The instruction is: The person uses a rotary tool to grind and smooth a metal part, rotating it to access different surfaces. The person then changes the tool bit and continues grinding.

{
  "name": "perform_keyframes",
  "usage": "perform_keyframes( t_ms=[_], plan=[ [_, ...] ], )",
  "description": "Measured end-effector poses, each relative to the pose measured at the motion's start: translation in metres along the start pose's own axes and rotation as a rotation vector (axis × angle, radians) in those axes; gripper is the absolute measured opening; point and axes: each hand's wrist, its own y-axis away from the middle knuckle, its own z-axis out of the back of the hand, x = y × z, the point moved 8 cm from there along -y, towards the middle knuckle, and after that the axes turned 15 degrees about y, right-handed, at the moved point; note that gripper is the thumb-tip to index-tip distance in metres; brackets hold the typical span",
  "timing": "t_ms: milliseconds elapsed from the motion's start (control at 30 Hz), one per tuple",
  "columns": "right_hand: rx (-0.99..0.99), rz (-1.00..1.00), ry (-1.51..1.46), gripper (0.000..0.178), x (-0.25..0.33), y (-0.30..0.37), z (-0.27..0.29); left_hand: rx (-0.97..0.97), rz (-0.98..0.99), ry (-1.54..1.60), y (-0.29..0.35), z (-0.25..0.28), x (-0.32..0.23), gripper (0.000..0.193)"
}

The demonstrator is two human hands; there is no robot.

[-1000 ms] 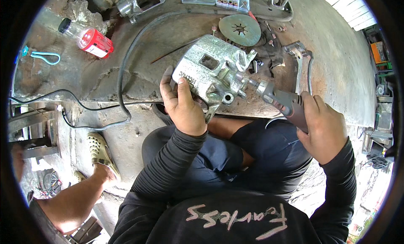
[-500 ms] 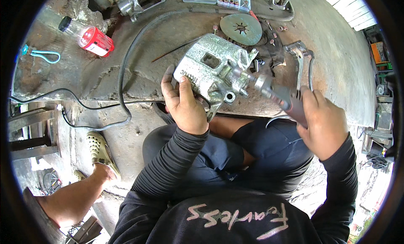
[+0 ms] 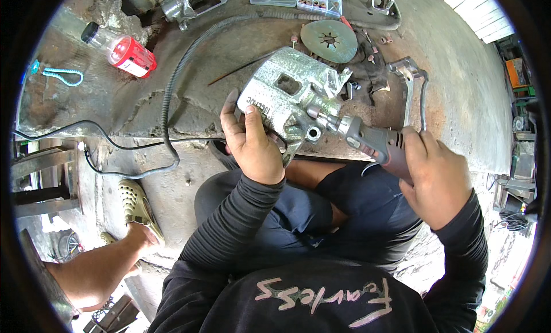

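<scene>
A silvery cast-metal brake caliper (image 3: 281,74) with a square opening is tilted at the work surface's near edge. My left hand (image 3: 252,138) grips its lower left side, thumb on top and fingers wrapped beneath. In my right hand (image 3: 436,175) is a grey rotary tool (image 3: 373,142), held by its rear body and pointing left. The tool's tip lies against or just over the caliper's right side, beside a round hole; contact is not certain. Behind the caliper a round, slotted metal disc (image 3: 329,41) lies on a dark cloth (image 3: 367,72).
A clear bottle with a red label (image 3: 129,54) lies far left. A grey corrugated hose (image 3: 170,92) arcs behind the caliper. Further back stand a compartment box (image 3: 319,1) and another metal part (image 3: 178,7). A metal bracket (image 3: 408,83) lies right. Another person's leg (image 3: 103,270) shows lower left.
The rotary tool and my right hand have shifted: the tool's front end moved left and down along the caliper's right side. My left hand and the caliper have stayed almost still.
</scene>
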Motion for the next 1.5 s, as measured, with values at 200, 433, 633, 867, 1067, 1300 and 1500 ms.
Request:
perform_keyframes(
  t_ms=[200, 433, 633, 867, 1067, 1300, 1500],
  plan=[
    [-0.04, -0.045, -0.011, 0.062, -0.007, -0.006, 0.0, 0.006, 0.011, -0.034, 0.0, 0.001, -0.001, 0.036],
    [-0.107, -0.016, 0.009, 0.056, 0.0, -0.003, 0.007, 0.001, -0.013, 0.021, 0.0, 0.0, 0.001, 0.036],
    [-0.034, -0.053, 0.066, 0.062, -0.012, 0.003, 0.004, 0.009, 0.022, -0.017, 0.0, 0.0, 0.0, 0.036],
    [-0.056, -0.018, 0.04, 0.063, -0.006, 0.001, 0.005, 0.0, 0.004, 0.0, -0.001, 0.001, 0.001, 0.035],
    [-0.061, 0.004, 0.083, 0.06, -0.004, -0.002, 0.015, -0.001, 0.003, 0.001, 0.0, 0.001, 0.001, 0.036],
    [-0.09, -0.016, 0.099, 0.055, -0.004, -0.01, 0.012, 0.015, 0.008, -0.039, -0.001, 0.0, 0.0, 0.037],
    [-0.041, -0.05, 0.105, 0.056, -0.016, 0.002, 0.012, 0.016, 0.017, 0.015, 0.0, -0.001, 0.001, 0.037]
  ],
)
